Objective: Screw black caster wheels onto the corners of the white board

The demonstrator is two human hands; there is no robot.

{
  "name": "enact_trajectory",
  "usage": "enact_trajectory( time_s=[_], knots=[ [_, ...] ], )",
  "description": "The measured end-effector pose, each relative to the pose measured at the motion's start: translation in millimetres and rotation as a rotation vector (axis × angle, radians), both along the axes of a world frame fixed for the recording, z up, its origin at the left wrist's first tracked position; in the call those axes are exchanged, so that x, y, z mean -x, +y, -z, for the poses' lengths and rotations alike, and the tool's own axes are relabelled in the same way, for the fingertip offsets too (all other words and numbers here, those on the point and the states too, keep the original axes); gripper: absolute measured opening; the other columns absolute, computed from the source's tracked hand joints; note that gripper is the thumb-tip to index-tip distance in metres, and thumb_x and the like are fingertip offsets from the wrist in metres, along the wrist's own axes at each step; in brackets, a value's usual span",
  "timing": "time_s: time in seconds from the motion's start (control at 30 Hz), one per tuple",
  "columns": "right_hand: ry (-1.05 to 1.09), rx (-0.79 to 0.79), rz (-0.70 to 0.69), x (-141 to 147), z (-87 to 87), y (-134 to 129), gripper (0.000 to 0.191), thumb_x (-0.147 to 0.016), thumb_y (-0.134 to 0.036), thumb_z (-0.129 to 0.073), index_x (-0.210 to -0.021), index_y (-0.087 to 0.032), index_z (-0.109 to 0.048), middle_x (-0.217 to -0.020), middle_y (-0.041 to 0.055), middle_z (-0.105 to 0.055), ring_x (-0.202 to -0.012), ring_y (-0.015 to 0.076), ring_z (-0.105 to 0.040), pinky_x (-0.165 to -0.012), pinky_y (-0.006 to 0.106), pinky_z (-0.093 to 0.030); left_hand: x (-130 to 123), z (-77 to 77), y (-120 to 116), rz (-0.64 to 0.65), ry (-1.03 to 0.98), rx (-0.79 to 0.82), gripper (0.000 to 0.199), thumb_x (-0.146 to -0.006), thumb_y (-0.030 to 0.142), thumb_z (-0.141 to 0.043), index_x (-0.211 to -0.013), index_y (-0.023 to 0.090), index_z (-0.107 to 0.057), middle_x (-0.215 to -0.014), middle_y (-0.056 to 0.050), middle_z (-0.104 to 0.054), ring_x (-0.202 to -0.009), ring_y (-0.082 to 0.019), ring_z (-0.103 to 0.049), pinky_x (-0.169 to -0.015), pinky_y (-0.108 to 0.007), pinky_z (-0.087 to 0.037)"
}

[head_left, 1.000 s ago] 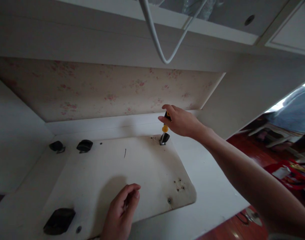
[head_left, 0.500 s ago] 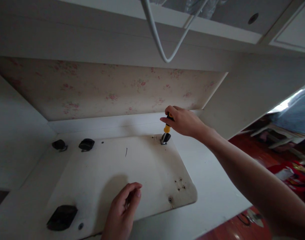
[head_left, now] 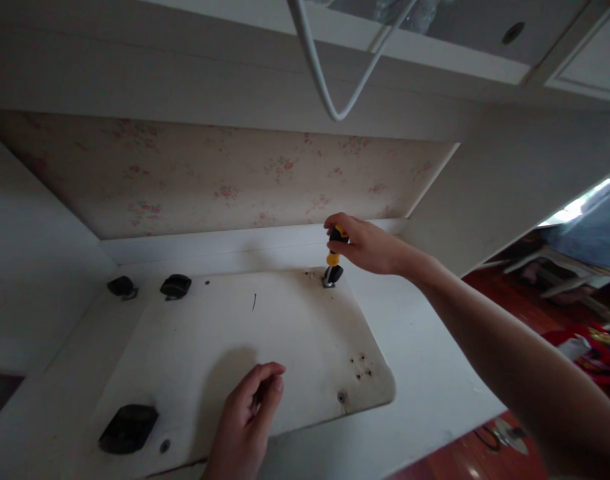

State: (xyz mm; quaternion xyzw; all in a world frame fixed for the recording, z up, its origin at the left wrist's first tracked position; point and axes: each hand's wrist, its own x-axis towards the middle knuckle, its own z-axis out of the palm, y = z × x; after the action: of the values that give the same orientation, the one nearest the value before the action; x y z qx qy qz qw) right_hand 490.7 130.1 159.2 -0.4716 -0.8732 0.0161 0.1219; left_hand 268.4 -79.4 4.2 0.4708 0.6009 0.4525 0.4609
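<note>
My right hand (head_left: pixel 369 244) is wrapped round the black-and-yellow handle of a screwdriver (head_left: pixel 333 258). Its shaft points down at the metal plate of a black caster (head_left: pixel 336 274) at the far right corner of a white panel (head_left: pixel 295 340). The tip is too small to see clearly. Over the near part of the panel, my left hand (head_left: pixel 247 417) has its fingers curled and thumb close to the forefinger; whatever is inside, if anything, is hidden. Several small holes (head_left: pixel 361 367) mark the panel's near right corner.
More black casters stand on the left: one at the far left (head_left: pixel 122 287), another beside it (head_left: pixel 176 287), a larger one nearer (head_left: pixel 128 429). A white cable (head_left: pixel 337 115) hangs overhead from the cabinet. White side boards enclose the space; red flooring (head_left: pixel 465 460) shows at lower right.
The fingers of my right hand have shifted round the screwdriver's handle, showing more of it. My left hand stays much as it was. The view has moved slightly.
</note>
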Motion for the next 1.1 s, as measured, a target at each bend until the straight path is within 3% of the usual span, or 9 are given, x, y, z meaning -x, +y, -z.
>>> enact_trajectory(
  time_s=[0.07, 0.2, 0.33, 0.47, 0.6, 0.7, 0.77, 0.9, 1.1],
  knots=[
    [-0.015, -0.03, 0.068, 0.6, -0.5, -0.1, 0.036, -0.096, -0.048, -0.047, -0.117, -0.02, -0.055, -0.109, 0.0139, -0.068, -0.092, 0.0295, -0.067, -0.079, 0.042, -0.05, -0.5, -1.2, -0.1, -0.003, 0.003, 0.0, 0.04, -0.084, 0.055, -0.064, -0.095, 0.018, -0.074, -0.085, -0.008, -0.073, -0.076, -0.02, -0.067, -0.07, -0.025, -0.055],
    [-0.025, -0.014, 0.055, 1.0, -2.6, -0.2, 0.039, -0.096, -0.038, -0.048, -0.13, -0.021, -0.049, -0.132, 0.0139, -0.06, -0.099, 0.0243, -0.067, -0.083, 0.036, -0.05, -0.4, -1.7, -0.3, -0.022, -0.015, 0.013, 0.042, -0.081, 0.057, -0.066, -0.094, 0.019, -0.075, -0.087, -0.008, -0.075, -0.077, -0.021, -0.069, -0.07, -0.026, -0.057],
    [-0.038, -0.015, 0.09, 0.4, -5.0, -2.6, 0.035, -0.096, -0.045, -0.047, -0.118, -0.02, -0.057, -0.11, 0.0133, -0.069, -0.094, 0.0283, -0.067, -0.08, 0.039, -0.05, -0.8, -0.8, -0.2, -0.015, -0.003, 0.0, 0.04, -0.082, 0.057, -0.065, -0.094, 0.019, -0.076, -0.088, -0.008, -0.076, -0.078, -0.021, -0.069, -0.071, -0.026, -0.057],
    [-0.036, 0.019, 0.042, -1.5, -5.9, -5.7, 0.037, -0.096, -0.042, -0.047, -0.128, -0.024, -0.049, -0.128, 0.0108, -0.064, -0.095, 0.0227, -0.067, -0.08, 0.034, -0.05, -2.6, -1.5, -0.5, -0.046, -0.009, -0.008, 0.04, -0.083, 0.056, -0.065, -0.093, 0.019, -0.076, -0.088, -0.008, -0.075, -0.078, -0.021, -0.069, -0.071, -0.025, -0.056],
    [-0.049, 0.011, 0.065, -2.2, -5.2, -6.6, 0.033, -0.096, -0.047, -0.047, -0.117, -0.021, -0.054, -0.105, 0.0114, -0.071, -0.086, 0.0271, -0.068, -0.073, 0.037, -0.049, -4.4, -3.4, -1.2, -0.043, -0.014, -0.009, 0.039, -0.083, 0.056, -0.065, -0.092, 0.019, -0.075, -0.084, -0.007, -0.073, -0.075, -0.02, -0.067, -0.07, -0.025, -0.055],
    [-0.033, -0.018, 0.086, -2.5, -4.1, -6.0, 0.042, -0.097, -0.05, -0.044, -0.125, -0.02, -0.051, -0.121, 0.0165, -0.067, -0.094, 0.0296, -0.068, -0.076, 0.04, -0.05, -4.3, -3.6, -1.7, -0.059, -0.027, -0.004, 0.038, -0.083, 0.055, -0.065, -0.092, 0.019, -0.075, -0.085, -0.007, -0.073, -0.077, -0.02, -0.066, -0.072, -0.025, -0.054],
    [-0.026, 0.006, 0.029, -2.8, -3.3, -5.7, 0.041, -0.095, -0.042, -0.05, -0.131, -0.024, -0.047, -0.129, 0.0114, -0.064, -0.098, 0.0241, -0.068, -0.079, 0.035, -0.05, -3.3, -3.0, -1.6, -0.054, -0.027, -0.006, 0.037, -0.084, 0.054, -0.065, -0.093, 0.02, -0.075, -0.086, -0.007, -0.073, -0.078, -0.02, -0.066, -0.071, -0.025, -0.054],
    [-0.013, -0.017, 0.06, -3.2, -0.4, -5.5, 0.035, -0.096, -0.047, -0.048, -0.117, -0.021, -0.055, -0.107, 0.0126, -0.071, -0.09, 0.0278, -0.068, -0.077, 0.039, -0.049, -0.7, -2.4, -0.6, 0.022, 0.006, -0.011, 0.035, -0.087, 0.051, -0.062, -0.096, 0.02, -0.074, -0.085, -0.006, -0.073, -0.076, -0.019, -0.066, -0.07, -0.024, -0.053],
    [0.007, 0.043, -0.013, -4.5, 1.2, -5.7, 0.035, -0.092, -0.039, -0.056, -0.122, -0.022, -0.051, -0.109, 0.0086, -0.071, -0.088, 0.0217, -0.068, -0.076, 0.032, -0.049, 0.4, -0.8, -1.7, 0.034, 0.012, -0.007, 0.034, -0.089, 0.051, -0.059, -0.096, 0.02, -0.072, -0.082, -0.005, -0.07, -0.073, -0.018, -0.064, -0.067, -0.024, -0.052]
  ],
)
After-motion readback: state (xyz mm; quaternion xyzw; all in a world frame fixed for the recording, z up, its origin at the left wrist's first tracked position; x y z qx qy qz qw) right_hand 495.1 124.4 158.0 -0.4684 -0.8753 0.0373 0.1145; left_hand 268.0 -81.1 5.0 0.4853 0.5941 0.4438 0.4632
